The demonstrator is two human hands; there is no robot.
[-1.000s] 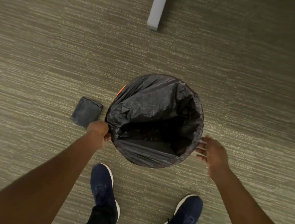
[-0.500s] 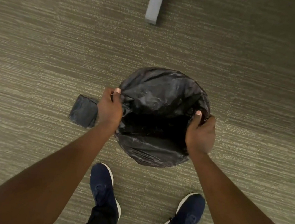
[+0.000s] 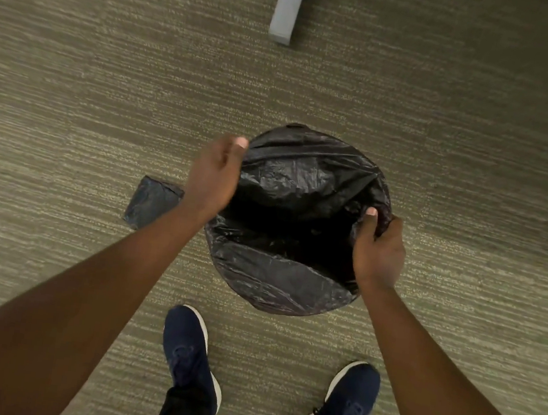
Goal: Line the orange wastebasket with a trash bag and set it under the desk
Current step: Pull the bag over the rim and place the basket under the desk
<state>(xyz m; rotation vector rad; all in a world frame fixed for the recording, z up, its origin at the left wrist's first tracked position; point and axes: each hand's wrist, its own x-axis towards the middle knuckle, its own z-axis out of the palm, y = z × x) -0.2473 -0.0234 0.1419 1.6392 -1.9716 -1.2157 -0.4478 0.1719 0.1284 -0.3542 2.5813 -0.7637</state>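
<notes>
A black trash bag (image 3: 278, 270) covers the round wastebasket on the carpet in front of me; none of the basket's orange shows. The plastic is folded over the rim all around, and the bag's mouth gapes dark in the middle. My left hand (image 3: 214, 176) grips the left side of the rim, thumb up near the far-left edge. My right hand (image 3: 376, 247) pinches the bag's edge at the right side of the rim, thumb on top of the bunched plastic.
A small folded dark bag packet (image 3: 150, 202) lies on the carpet just left of the basket, partly behind my left wrist. A grey desk leg (image 3: 288, 5) stands at the top centre. My two dark blue shoes (image 3: 191, 352) are just below the basket.
Both hands went from the near sides of the rim to its left and right sides and closed on the bag. The orange strip seen earlier at the far-left rim is now covered.
</notes>
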